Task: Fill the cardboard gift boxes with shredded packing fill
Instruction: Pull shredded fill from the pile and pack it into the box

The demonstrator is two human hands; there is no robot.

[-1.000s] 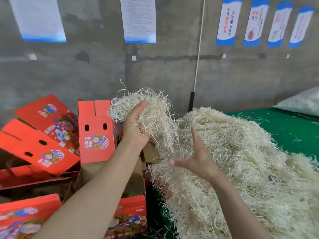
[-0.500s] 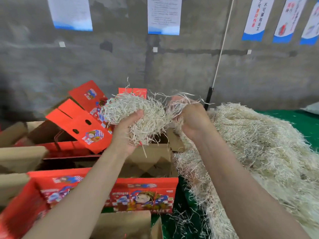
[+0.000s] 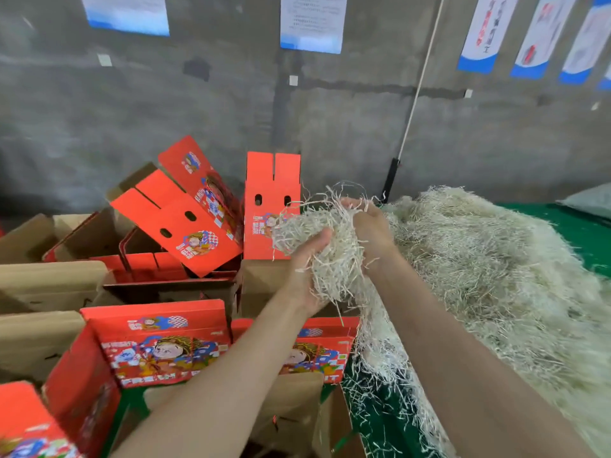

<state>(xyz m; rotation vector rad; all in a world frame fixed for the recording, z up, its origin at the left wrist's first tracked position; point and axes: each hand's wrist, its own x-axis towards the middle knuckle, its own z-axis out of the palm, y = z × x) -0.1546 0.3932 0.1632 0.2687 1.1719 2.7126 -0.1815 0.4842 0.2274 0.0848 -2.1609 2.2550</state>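
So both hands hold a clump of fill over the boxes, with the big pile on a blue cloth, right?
No: the head view shows a green cloth. The left hand and right hand do hold the clump over the boxes.

Near red gift box [image 3: 158, 345], front panel: white capitals "FRESH" along its lower edge; neighbouring box [image 3: 325, 353] shows only "IT"; print on wall posters [image 3: 312, 23] too blurred to read.
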